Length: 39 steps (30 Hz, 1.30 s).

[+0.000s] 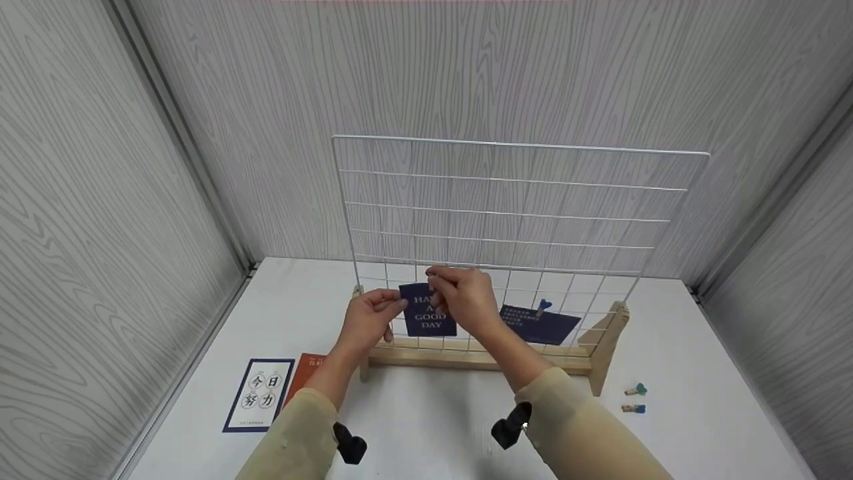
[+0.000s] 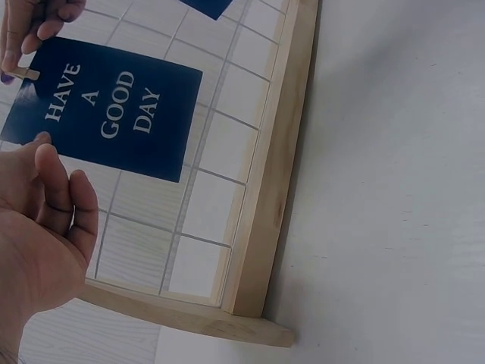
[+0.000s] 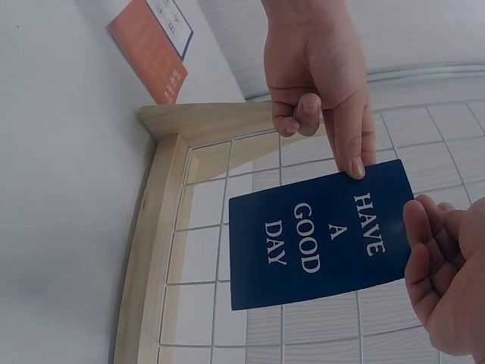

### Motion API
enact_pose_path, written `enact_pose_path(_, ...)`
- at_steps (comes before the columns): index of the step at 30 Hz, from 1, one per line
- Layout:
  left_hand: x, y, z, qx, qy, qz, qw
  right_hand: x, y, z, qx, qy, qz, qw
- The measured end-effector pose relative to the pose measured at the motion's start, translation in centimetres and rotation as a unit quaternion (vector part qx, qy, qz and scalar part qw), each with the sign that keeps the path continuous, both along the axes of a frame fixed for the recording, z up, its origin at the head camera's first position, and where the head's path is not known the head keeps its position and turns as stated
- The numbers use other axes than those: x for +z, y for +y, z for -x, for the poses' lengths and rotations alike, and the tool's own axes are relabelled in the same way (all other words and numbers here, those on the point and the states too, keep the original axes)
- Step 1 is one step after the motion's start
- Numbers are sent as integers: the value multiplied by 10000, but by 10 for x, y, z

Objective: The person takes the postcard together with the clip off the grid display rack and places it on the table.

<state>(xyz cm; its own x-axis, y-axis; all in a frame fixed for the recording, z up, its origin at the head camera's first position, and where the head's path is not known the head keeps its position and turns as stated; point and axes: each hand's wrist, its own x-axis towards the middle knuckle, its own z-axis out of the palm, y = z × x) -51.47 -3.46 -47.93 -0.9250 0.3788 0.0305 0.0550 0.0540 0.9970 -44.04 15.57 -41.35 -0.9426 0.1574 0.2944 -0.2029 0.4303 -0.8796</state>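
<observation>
A dark blue card [image 1: 420, 327] printed "HAVE A GOOD DAY" is held upright against the lower left of a white wire grid [image 1: 520, 217]. With thumb and fingers, my left hand [image 1: 370, 317] pinches the card's left edge. At the card's top edge, my right hand [image 1: 470, 300] pinches a small wooden clothespin [image 2: 29, 73], which overlaps the card in the left wrist view. Its far end shows a bit of purple; the fingers hide the rest. To the right of that hand, a second dark blue card [image 1: 546, 330] hangs tilted on the grid under a blue-topped clothespin [image 1: 543, 306].
A wooden stand [image 1: 480, 360] carries the grid on the white table [image 1: 426, 427]. Two more clothespins, one green-topped [image 1: 636, 389] and one blue-topped [image 1: 634, 408], lie at the right. At the left lie a blue-bordered white card [image 1: 260, 393] and an orange-red card [image 1: 307, 367].
</observation>
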Motion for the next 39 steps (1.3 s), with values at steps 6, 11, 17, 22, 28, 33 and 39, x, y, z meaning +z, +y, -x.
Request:
enact_pose_path(6,0,3,-1,15,-34,36,10000,-4,2,-1,-41,121,94,9999)
enact_pose_path(11,-1,5,-1,-13,-32,75,10000,-7,4,-3,-103,306,260,9991)
enact_pose_path(17,-2,6,0,15,-80,68,9999,-7,5,-3,-89,476,405,9980)
enact_pose_path(22,-3,7,2,-47,-13,43,10000,-5,7,-6,-60,556,578,9968)
enact_pose_path(28,-4,7,5,-50,59,2,10000,-3,13,-13,-52,653,599,9960)
enact_pose_path(33,-5,7,7,5,20,-7,10000,-3,17,-19,-60,682,613,9958)
enact_pose_path(39,-5,7,11,25,13,37,10000,-5,23,-20,-123,607,723,9955)
